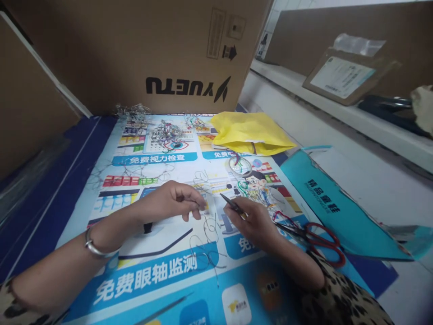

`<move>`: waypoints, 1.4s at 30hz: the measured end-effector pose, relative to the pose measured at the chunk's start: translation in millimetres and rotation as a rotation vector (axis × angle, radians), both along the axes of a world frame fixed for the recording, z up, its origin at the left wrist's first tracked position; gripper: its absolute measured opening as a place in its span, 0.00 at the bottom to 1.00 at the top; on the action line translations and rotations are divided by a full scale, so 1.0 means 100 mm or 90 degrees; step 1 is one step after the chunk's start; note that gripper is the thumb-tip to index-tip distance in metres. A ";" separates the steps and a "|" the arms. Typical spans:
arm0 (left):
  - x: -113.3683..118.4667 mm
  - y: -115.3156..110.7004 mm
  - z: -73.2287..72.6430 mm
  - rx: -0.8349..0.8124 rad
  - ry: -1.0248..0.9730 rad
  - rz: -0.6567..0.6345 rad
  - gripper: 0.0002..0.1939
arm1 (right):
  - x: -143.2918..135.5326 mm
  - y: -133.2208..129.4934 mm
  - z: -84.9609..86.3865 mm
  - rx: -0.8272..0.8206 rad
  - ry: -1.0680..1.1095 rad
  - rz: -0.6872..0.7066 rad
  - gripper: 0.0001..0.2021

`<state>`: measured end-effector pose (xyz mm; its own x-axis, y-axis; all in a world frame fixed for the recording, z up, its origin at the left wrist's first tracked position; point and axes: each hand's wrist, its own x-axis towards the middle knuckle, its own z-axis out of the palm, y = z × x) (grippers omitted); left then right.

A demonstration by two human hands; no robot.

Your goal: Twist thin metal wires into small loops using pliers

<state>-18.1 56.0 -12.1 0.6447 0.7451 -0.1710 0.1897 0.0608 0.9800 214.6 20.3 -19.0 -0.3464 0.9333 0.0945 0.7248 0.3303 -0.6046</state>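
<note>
My left hand [181,201], a silver bangle on its wrist, hovers over the printed sheet with fingers curled together. Whatever they may pinch is too thin to make out. Looped thin wire [210,228] shows just below and beside these fingertips; I cannot tell whether it hangs or lies. In my right hand [253,221] is a dark pointed tool [233,205], its tip directed left toward my left fingers. Its handle is covered by the palm. Red-handled scissors [326,241] lie beside my right wrist. A ring-shaped roll [240,166] sits beyond the right hand.
Tangled wire pieces [169,131] and a silvery wire heap [131,110] lie at the back. A yellow bag [250,131] is at back right, a teal box piece [314,189] at right. A large cardboard box [118,54] closes off the far side; a ledge [287,79] runs along the right.
</note>
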 end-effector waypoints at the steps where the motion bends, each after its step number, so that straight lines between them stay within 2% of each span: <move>1: 0.01 -0.02 0.00 0.011 -0.006 0.012 0.07 | -0.02 -0.01 0.01 -0.016 0.010 -0.001 0.09; 4: 0.06 -0.07 0.01 0.075 0.001 0.053 0.07 | -0.06 -0.04 0.05 -0.101 0.078 0.016 0.11; 6: 0.08 -0.10 0.02 0.154 0.023 0.064 0.08 | -0.08 -0.06 0.06 -0.166 0.137 0.034 0.13; 10: 0.10 -0.12 0.07 0.325 0.049 0.035 0.11 | -0.11 -0.09 0.07 -0.231 0.194 0.040 0.14; 12: 0.11 -0.13 0.07 0.349 0.050 0.022 0.12 | -0.13 -0.10 0.07 -0.229 0.185 0.034 0.12; 14: 0.12 -0.16 0.06 0.317 0.038 0.025 0.12 | -0.15 -0.11 0.07 -0.205 0.154 0.026 0.10; 16: 0.16 -0.20 0.04 0.226 0.005 0.047 0.11 | -0.17 -0.11 0.05 -0.145 0.114 0.004 0.09; 19: 0.24 -0.28 0.00 0.042 -0.068 0.115 0.11 | -0.18 -0.10 -0.01 0.021 0.056 -0.039 0.08; 22: 0.32 -0.35 -0.04 -0.076 -0.109 0.177 0.14 | -0.18 -0.08 -0.07 0.166 0.004 -0.025 0.08; 26: 0.36 -0.36 -0.07 -0.119 -0.095 0.199 0.12 | -0.19 -0.07 -0.10 0.243 -0.017 0.027 0.07; 32: 0.37 -0.36 -0.10 -0.125 -0.077 0.190 0.11 | -0.23 -0.07 -0.10 0.261 0.016 0.053 0.07; 35: 0.37 -0.37 -0.08 -0.087 -0.056 0.226 0.11 | -0.23 -0.07 -0.09 0.235 0.036 0.054 0.07; 37: 0.36 -0.38 -0.04 -0.018 -0.026 0.273 0.10 | -0.22 -0.08 -0.04 0.175 0.068 0.030 0.07; 39: 0.34 -0.39 0.00 0.081 0.015 0.323 0.10 | -0.19 -0.12 0.03 0.066 0.116 -0.006 0.09; 42: 0.31 -0.40 0.02 0.228 0.073 0.376 0.08 | -0.14 -0.18 0.13 -0.120 0.206 0.023 0.15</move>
